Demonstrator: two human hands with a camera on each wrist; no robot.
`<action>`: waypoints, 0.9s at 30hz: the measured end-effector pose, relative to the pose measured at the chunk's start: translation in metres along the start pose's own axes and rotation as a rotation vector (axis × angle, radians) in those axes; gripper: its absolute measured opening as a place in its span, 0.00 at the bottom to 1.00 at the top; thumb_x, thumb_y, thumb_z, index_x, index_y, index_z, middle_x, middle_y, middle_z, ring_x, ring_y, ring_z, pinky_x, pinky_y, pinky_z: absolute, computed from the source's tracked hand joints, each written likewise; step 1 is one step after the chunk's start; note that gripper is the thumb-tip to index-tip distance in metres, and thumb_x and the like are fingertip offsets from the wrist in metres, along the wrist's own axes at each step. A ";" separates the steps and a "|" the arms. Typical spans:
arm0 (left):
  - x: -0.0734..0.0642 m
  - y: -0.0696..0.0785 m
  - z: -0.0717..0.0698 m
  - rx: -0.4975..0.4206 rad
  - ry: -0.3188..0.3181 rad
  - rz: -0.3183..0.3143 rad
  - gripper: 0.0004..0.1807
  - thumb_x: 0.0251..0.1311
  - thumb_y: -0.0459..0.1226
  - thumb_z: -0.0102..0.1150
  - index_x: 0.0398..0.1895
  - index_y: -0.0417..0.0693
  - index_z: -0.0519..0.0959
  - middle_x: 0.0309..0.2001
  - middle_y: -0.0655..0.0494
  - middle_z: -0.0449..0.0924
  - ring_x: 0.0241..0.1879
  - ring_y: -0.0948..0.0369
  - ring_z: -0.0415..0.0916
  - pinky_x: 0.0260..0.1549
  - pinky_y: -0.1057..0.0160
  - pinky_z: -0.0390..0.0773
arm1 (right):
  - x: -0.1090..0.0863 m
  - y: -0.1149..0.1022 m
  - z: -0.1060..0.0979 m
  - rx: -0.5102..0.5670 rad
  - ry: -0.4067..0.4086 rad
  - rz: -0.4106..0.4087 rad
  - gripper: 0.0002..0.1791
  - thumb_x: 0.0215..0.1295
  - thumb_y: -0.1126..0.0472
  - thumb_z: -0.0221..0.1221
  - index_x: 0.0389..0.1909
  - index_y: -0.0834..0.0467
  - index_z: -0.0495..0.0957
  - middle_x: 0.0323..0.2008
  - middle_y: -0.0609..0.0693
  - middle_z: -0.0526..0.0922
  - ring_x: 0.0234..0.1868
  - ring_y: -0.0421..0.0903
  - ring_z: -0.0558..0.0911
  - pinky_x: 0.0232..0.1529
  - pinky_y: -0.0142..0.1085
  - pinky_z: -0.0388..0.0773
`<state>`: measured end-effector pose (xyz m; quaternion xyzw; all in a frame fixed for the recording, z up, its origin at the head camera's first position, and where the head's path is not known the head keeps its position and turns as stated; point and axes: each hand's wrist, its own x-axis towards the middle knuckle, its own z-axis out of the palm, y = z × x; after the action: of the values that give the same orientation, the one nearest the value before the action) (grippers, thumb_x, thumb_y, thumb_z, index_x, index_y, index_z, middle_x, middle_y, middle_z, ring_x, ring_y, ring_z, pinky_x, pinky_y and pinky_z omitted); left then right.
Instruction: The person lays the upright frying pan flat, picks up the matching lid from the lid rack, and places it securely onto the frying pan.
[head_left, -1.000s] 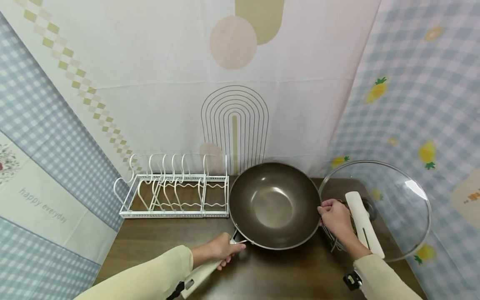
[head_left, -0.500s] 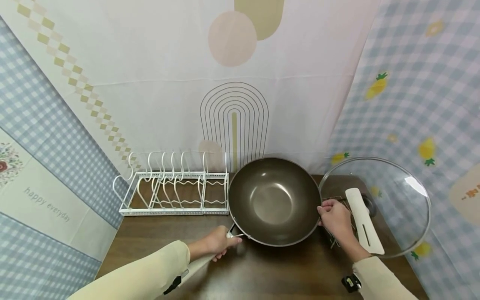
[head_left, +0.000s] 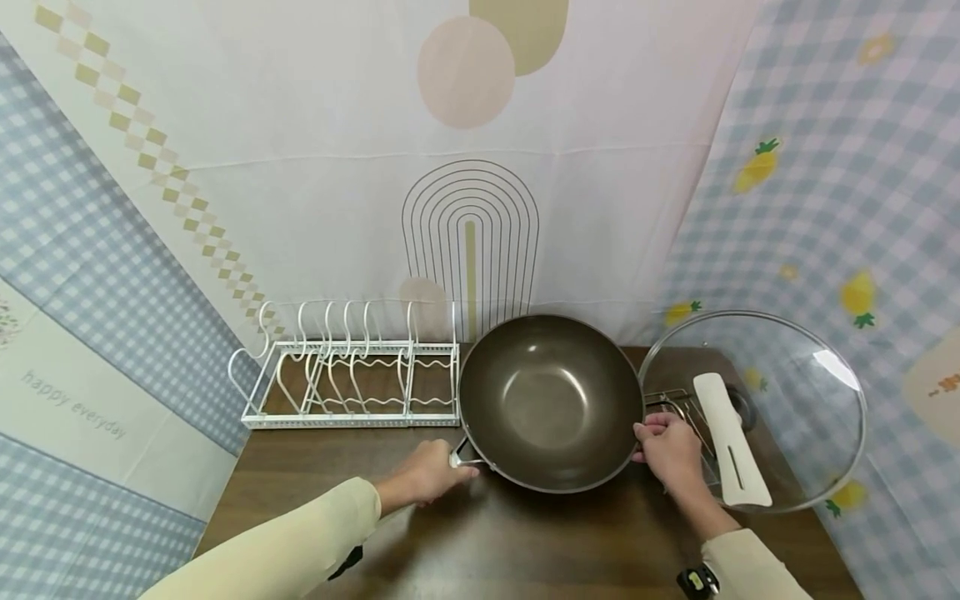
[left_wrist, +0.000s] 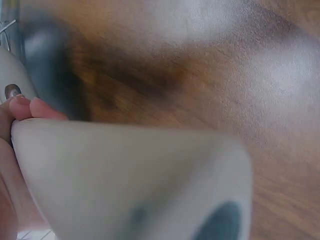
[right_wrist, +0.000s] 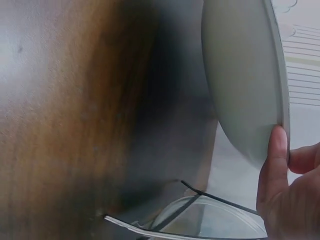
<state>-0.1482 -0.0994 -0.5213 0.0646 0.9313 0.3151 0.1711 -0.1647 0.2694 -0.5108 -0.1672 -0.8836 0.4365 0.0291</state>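
A dark brown wok (head_left: 547, 404) is at the middle of the counter in the head view, its open side up. My left hand (head_left: 429, 473) grips its long pale handle, which shows close up in the left wrist view as a cream handle (left_wrist: 115, 170). Most of the handle is hidden by the hand and sleeve in the head view. My right hand (head_left: 670, 450) pinches the wok's right rim. In the right wrist view, fingers (right_wrist: 277, 145) press the outside of the wok's light grey-green wall (right_wrist: 240, 65), with the thumb on the other side.
A white wire rack (head_left: 352, 421) stands just left of the wok against the curtained wall. On the right is a large glass lid (head_left: 817, 433) with a long white slotted piece (head_left: 731, 442). Thin metal wires (head_left: 697, 417) show behind the lid.
The wok has turned slightly clockwise as seen from above. Its handle and my left hand swung a little up and left, while my right hand moved slightly nearer with the rim.
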 end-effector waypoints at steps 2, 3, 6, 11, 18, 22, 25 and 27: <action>0.001 -0.001 0.000 0.028 0.008 0.001 0.25 0.52 0.56 0.66 0.11 0.53 0.70 0.05 0.62 0.67 0.02 0.66 0.64 0.02 0.65 0.66 | -0.001 0.003 0.002 0.027 -0.002 0.014 0.15 0.65 0.60 0.58 0.46 0.67 0.74 0.39 0.63 0.84 0.16 0.40 0.83 0.24 0.34 0.83; 0.002 -0.002 0.000 0.040 0.010 0.000 0.25 0.52 0.57 0.65 0.11 0.53 0.70 0.07 0.61 0.68 0.03 0.65 0.65 0.03 0.65 0.67 | -0.002 0.004 0.003 0.035 -0.001 0.021 0.15 0.65 0.59 0.58 0.46 0.67 0.74 0.39 0.63 0.84 0.16 0.40 0.83 0.24 0.34 0.83; 0.004 -0.004 0.000 0.090 0.021 -0.004 0.26 0.50 0.59 0.65 0.11 0.55 0.69 0.10 0.61 0.69 0.09 0.64 0.66 0.07 0.63 0.66 | -0.004 0.007 0.006 0.077 -0.008 0.032 0.15 0.65 0.60 0.58 0.46 0.68 0.73 0.38 0.63 0.83 0.17 0.40 0.83 0.24 0.35 0.84; 0.006 -0.009 0.001 0.157 0.045 -0.023 0.28 0.49 0.62 0.64 0.10 0.56 0.67 0.14 0.61 0.65 0.14 0.62 0.64 0.10 0.60 0.64 | -0.007 0.009 0.009 0.156 -0.040 0.059 0.16 0.65 0.62 0.58 0.46 0.70 0.72 0.34 0.59 0.83 0.19 0.39 0.83 0.27 0.38 0.85; 0.006 -0.010 -0.002 0.201 0.060 -0.037 0.29 0.48 0.65 0.64 0.10 0.55 0.68 0.14 0.59 0.67 0.14 0.61 0.66 0.09 0.57 0.65 | -0.012 0.013 0.015 0.180 -0.065 0.100 0.16 0.65 0.63 0.57 0.47 0.71 0.70 0.36 0.60 0.82 0.20 0.40 0.83 0.26 0.35 0.84; 0.007 -0.013 -0.004 0.243 0.080 -0.019 0.29 0.47 0.65 0.63 0.10 0.56 0.66 0.14 0.59 0.67 0.14 0.61 0.66 0.09 0.57 0.65 | -0.015 0.016 0.018 0.202 -0.079 0.106 0.15 0.65 0.65 0.57 0.47 0.71 0.69 0.36 0.61 0.81 0.20 0.40 0.83 0.26 0.34 0.84; 0.008 -0.015 -0.003 0.259 0.082 -0.008 0.30 0.47 0.66 0.63 0.09 0.56 0.66 0.14 0.59 0.67 0.14 0.61 0.65 0.09 0.58 0.65 | -0.017 0.019 0.021 0.216 -0.091 0.111 0.15 0.65 0.66 0.56 0.47 0.72 0.68 0.36 0.61 0.81 0.21 0.40 0.83 0.27 0.35 0.85; 0.008 -0.017 -0.002 0.264 0.085 0.000 0.30 0.47 0.65 0.63 0.09 0.56 0.66 0.14 0.59 0.67 0.14 0.61 0.65 0.09 0.58 0.64 | -0.018 0.021 0.022 0.218 -0.098 0.116 0.15 0.65 0.66 0.56 0.47 0.72 0.68 0.36 0.62 0.80 0.21 0.41 0.83 0.27 0.35 0.85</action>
<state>-0.1566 -0.1126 -0.5323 0.0731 0.9711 0.1920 0.1218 -0.1466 0.2582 -0.5389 -0.1926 -0.8200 0.5385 -0.0212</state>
